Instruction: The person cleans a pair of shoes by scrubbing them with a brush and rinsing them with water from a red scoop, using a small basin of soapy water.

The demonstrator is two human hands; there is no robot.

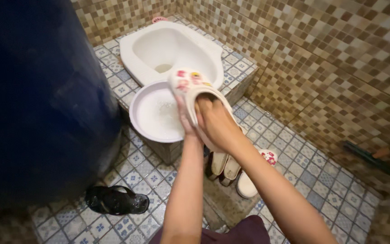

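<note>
Two hands at frame centre grip a white slipper (194, 88) over a basin (152, 115), left hand (185, 118) clasping its edge, right hand (215, 122) tucked inside; wet, it could slip into the toilet (170, 49) behind.

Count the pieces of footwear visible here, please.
5: white slipper in both hands; black sandal on floor, left; two beige ones and another white slipper under the arms. More may be hidden.
</note>
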